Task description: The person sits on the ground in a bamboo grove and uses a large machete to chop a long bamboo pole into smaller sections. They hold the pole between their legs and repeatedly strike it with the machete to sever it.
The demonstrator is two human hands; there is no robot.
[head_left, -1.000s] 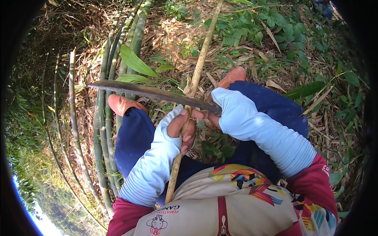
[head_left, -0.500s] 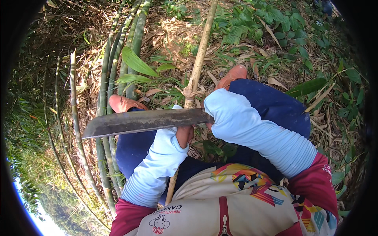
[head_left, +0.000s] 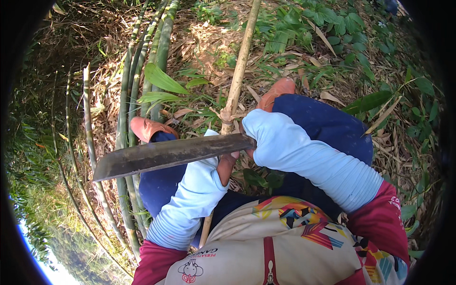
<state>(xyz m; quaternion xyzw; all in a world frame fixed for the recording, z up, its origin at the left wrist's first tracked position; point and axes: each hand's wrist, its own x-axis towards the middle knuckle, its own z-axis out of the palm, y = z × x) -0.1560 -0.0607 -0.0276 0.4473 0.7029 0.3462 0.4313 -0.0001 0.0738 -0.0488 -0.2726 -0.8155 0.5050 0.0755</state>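
A long dark machete (head_left: 171, 154) stretches across the middle, its broad tip pointing left and slightly toward me. My right hand (head_left: 248, 137), mostly covered by a light blue sleeve, is closed round the machete's handle end. Beneath the blade, my left hand (head_left: 226, 167) grips a thin dry bamboo pole (head_left: 237, 78); the blade hides part of its fingers. The pole runs from the far edge, between my legs, to my body. A rough node with twig stubs sits on it just beyond the blade.
Several green bamboo culms (head_left: 164, 45) lie lengthwise on the left, near my orange-brown left shoe (head_left: 151, 128). Thinner stems (head_left: 88, 109) stand farther left. Leafy plants (head_left: 342, 23) grow at the far right. Dry leaves cover the ground, and a broad green leaf (head_left: 164, 78) rises ahead.
The machete's tip has swung down toward me and slightly left, so the blade slants more. My left hand stays on the pole.
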